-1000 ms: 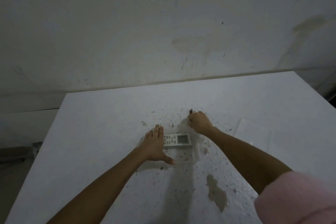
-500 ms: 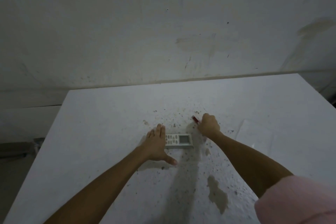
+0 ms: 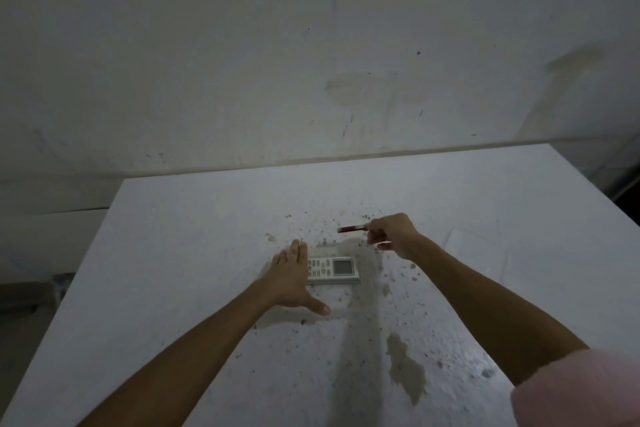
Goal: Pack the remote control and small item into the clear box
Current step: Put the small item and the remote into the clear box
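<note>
A white remote control [image 3: 333, 270] with a small screen lies flat inside a shallow clear box [image 3: 372, 265], whose walls are faint. My left hand [image 3: 292, 276] rests open and flat against the box's left end, thumb spread toward me, covering the remote's left tip. My right hand [image 3: 393, 234] hovers just beyond the box's far right corner, pinching a small red stick-like item [image 3: 351, 228] that points left. A clear flat lid [image 3: 479, 256] lies on the table to the right.
The white table [image 3: 173, 253] is speckled with dark crumbs and has a brownish stain [image 3: 407, 369] near me. A stained wall [image 3: 311, 45] stands right behind the table. A pink sleeve [image 3: 581, 392] shows at the lower right.
My right hand picked the red item up off the table and lifted it, moving slightly right. My left hand stayed at the box's left end.
</note>
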